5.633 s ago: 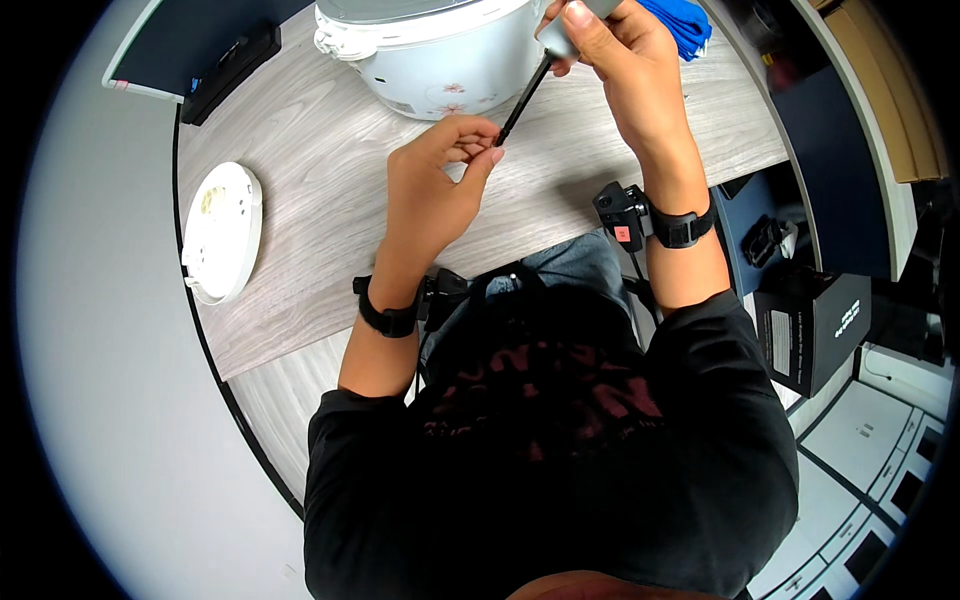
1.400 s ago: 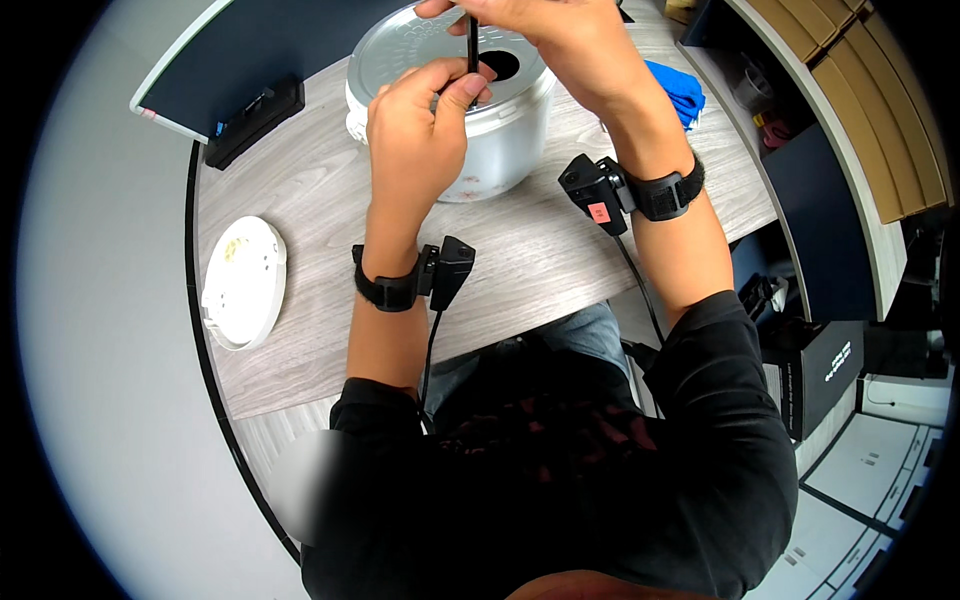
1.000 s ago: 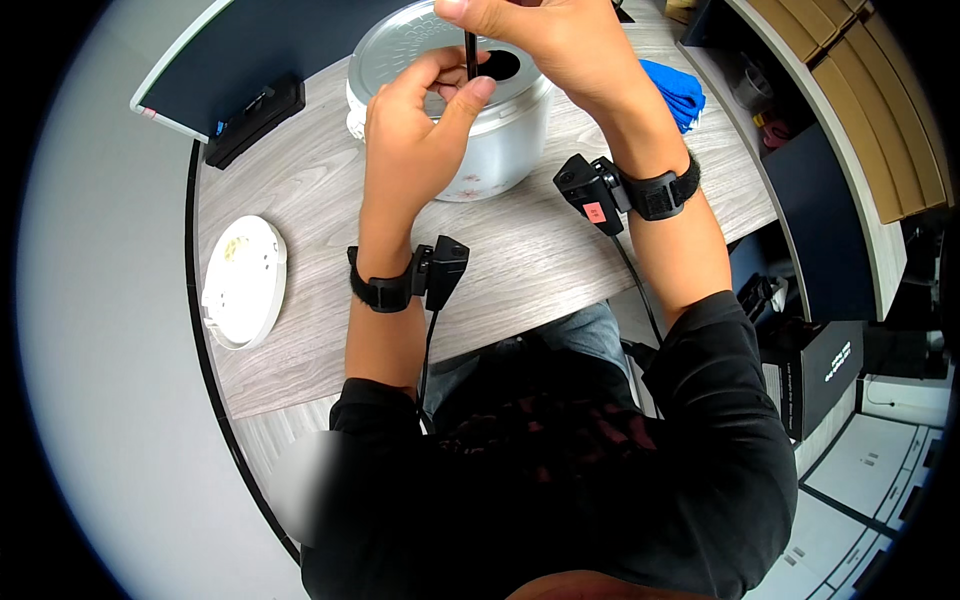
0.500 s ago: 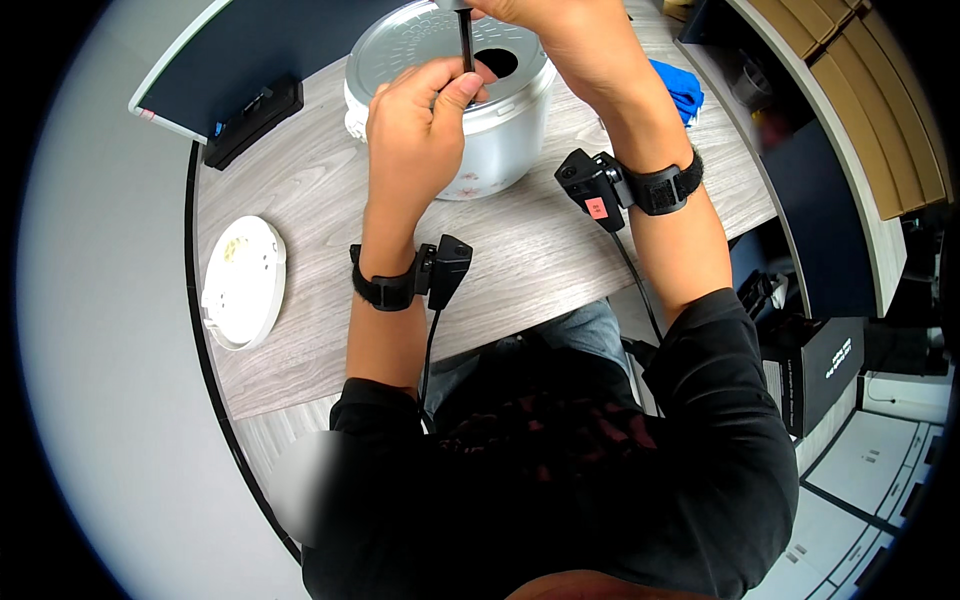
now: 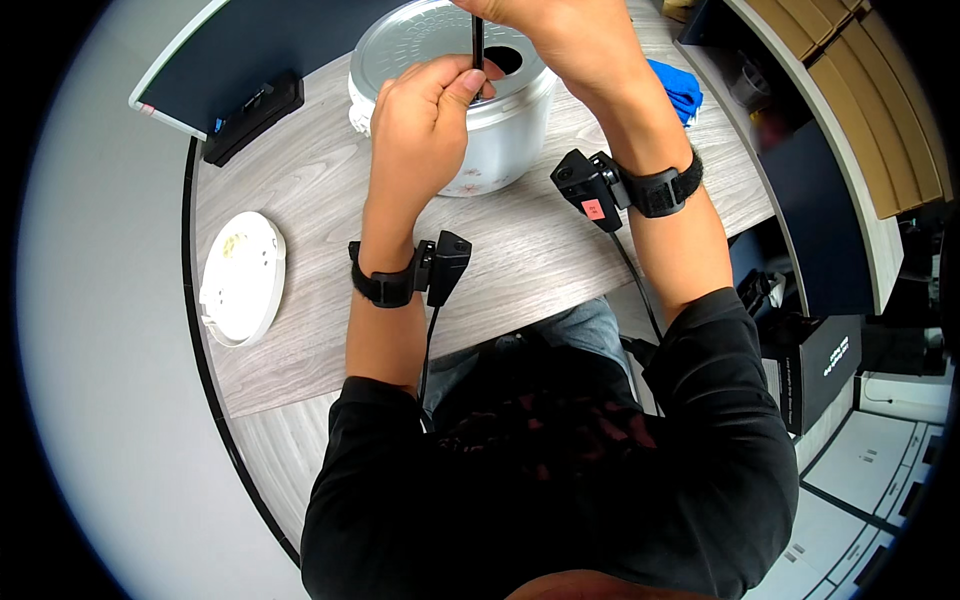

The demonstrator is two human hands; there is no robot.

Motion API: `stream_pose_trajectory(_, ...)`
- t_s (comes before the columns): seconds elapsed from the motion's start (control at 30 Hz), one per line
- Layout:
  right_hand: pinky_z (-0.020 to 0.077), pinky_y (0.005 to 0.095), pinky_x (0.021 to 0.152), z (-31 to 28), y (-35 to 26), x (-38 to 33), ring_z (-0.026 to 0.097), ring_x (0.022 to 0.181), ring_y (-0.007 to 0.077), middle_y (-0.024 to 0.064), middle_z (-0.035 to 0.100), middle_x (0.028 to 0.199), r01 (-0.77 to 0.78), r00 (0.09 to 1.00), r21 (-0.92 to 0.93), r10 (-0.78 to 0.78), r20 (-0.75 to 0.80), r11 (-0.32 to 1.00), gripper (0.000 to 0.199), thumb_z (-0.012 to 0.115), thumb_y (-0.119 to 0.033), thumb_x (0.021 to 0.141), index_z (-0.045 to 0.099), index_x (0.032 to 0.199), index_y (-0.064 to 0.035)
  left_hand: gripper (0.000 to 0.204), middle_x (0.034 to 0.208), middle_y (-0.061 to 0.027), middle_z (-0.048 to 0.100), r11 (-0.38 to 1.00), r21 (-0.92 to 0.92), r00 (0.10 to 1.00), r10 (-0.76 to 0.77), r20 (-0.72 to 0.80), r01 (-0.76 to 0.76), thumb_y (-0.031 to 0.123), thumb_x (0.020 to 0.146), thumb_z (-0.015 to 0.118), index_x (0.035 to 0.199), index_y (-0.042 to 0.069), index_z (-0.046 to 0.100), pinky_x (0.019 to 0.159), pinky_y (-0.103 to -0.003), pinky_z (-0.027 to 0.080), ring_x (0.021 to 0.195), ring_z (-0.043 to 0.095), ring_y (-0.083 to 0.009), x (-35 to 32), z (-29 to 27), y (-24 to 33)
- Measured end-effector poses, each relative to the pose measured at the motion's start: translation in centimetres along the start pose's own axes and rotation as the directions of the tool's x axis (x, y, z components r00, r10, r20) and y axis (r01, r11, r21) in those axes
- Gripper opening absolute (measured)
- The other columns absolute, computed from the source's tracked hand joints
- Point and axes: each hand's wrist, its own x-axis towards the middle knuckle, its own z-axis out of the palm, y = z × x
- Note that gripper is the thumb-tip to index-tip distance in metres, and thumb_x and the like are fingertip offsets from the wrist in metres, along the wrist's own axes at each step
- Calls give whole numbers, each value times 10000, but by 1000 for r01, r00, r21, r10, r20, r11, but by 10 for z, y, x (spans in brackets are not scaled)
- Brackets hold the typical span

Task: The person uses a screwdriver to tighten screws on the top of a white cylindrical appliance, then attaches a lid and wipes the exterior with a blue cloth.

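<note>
A white rice cooker (image 5: 505, 150) with a silvery, dimpled metal top plate (image 5: 400, 45) stands at the far side of the desk. A round dark opening (image 5: 507, 60) shows in the plate. My right hand (image 5: 570, 30), cut off by the upper edge, grips what looks like a screwdriver (image 5: 478, 42); its dark shaft points down at the cooker's near rim. Around the shaft's lower end, the thumb and fingers of my left hand (image 5: 418, 130) are closed. The tip is hidden behind them. Both wrists carry black strapped devices with cables.
A white oval cover (image 5: 243, 280) lies at the desk's left. Beyond it sits a long black object (image 5: 255, 122) against the dark partition. A blue cloth (image 5: 677, 92) rests right of the cooker. Shelving with cardboard boxes (image 5: 875, 140) borders the right, above a black box (image 5: 825, 370).
The screwdriver's shaft has shifted slightly right, and its grey handle has slipped out of view at the top. My left hand moved a little right with it, keeping its hold.
</note>
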Motion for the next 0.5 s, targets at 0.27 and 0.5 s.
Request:
stream_pose_trajectory(0.27, 471, 199, 659, 14, 12, 5, 569, 737, 43, -11, 638, 844, 138, 990, 258, -130, -46, 956, 213, 764, -84, 876, 680, 1049, 8, 212, 815, -120, 746, 994, -110, 1000, 2, -26, -5, 134, 971, 572, 1020, 3, 731, 738, -337, 537, 775, 715, -233, 3, 0, 1)
stream_pose_trajectory(0.5, 490, 215, 756, 5, 10, 2, 604, 829, 69, 20, 686, 935, 152, 988, 359, -132, -81, 921, 229, 752, -132, 897, 698, 1071, 6, 362, 1039, -108, 738, 996, -13, 996, 88, -16, -88, 178, 909, 672, 1248, 53, 650, 901, -371, 510, 1005, 687, -249, -5, -19, 6)
